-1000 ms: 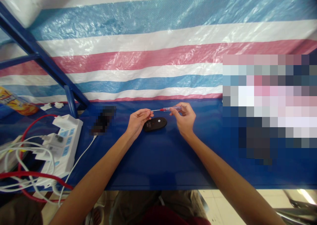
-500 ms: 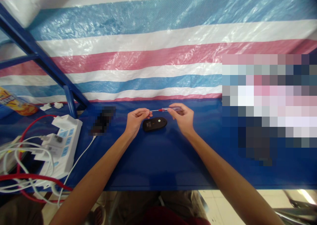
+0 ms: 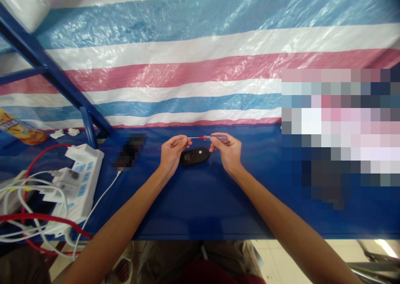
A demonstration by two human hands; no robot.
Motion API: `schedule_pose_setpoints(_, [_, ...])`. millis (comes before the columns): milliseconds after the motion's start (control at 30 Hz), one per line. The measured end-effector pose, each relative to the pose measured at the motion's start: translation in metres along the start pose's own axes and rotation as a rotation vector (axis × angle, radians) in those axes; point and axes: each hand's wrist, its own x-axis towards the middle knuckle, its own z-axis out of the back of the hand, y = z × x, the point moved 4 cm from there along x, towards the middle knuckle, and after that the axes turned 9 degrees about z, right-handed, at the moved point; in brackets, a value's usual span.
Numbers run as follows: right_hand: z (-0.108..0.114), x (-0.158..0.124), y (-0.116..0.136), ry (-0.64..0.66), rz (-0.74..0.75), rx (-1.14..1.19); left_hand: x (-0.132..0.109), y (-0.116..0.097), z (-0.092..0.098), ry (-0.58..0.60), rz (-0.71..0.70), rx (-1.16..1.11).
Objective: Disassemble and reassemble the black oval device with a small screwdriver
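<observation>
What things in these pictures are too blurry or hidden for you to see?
All in the head view:
- Dark object: blurred by big squares, so its kind is unknown.
- Large shape at right: blurred by squares too.
- Yellow packet: cut off by the left edge.
- Black computer mouse: markings too small to read.
- Tip of the small screwdriver: too small to make out.

The mouse (image 3: 195, 156) lies on the table (image 3: 200, 209) between your left hand (image 3: 171, 154) and right hand (image 3: 227, 152), with the screwdriver (image 3: 215, 137) in your right hand just behind it. Left of them sits the power strip (image 3: 84, 179), a can (image 3: 18, 127) lies beyond it, and a tarp (image 3: 200, 63) hangs behind the table.
</observation>
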Motion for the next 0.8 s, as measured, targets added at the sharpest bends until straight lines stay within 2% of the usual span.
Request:
schedule_pose_setpoints(100, [0.003, 0.004, 0.0, -0.019, 0.027, -0.004, -0.002, -0.002, -0.001, 0.018, -0.037, 0.106])
schedule_pose_setpoints(167, [0.008, 0.008, 0.001, -0.066, 0.066, -0.011, -0.005, -0.008, 0.0, -0.021, -0.154, 0.296])
schedule_pose_setpoints(233, [0.013, 0.012, 0.004, -0.13, 0.116, -0.035, -0.01, -0.017, -0.002, -0.044, -0.335, 0.604])
schedule_pose_setpoints(333, [0.02, 0.014, 0.013, -0.208, 0.179, -0.14, -0.018, -0.018, -0.013, 0.192, -0.547, 1.097])
schedule_pose_setpoints(400, [0.022, 0.013, 0.02, -0.229, 0.214, -0.229, -0.021, -0.011, -0.018, 0.344, -0.65, 1.295])
schedule_pose_setpoints(467, [0.023, 0.011, 0.026, -0.225, 0.262, -0.315, -0.022, -0.003, -0.019, 0.46, -0.702, 1.402])
schedule_pose_setpoints(567, [0.021, 0.007, 0.033, -0.161, 0.355, -0.48, -0.02, 0.006, -0.017, 0.553, -0.701, 1.476])
schedule_pose_setpoints(667, [0.018, 0.005, 0.035, -0.073, 0.432, -0.642, -0.019, 0.008, -0.016, 0.593, -0.719, 1.484])
schedule_pose_setpoints(800, [0.016, 0.005, 0.033, -0.004, 0.47, -0.736, -0.019, 0.008, -0.015, 0.595, -0.743, 1.482])
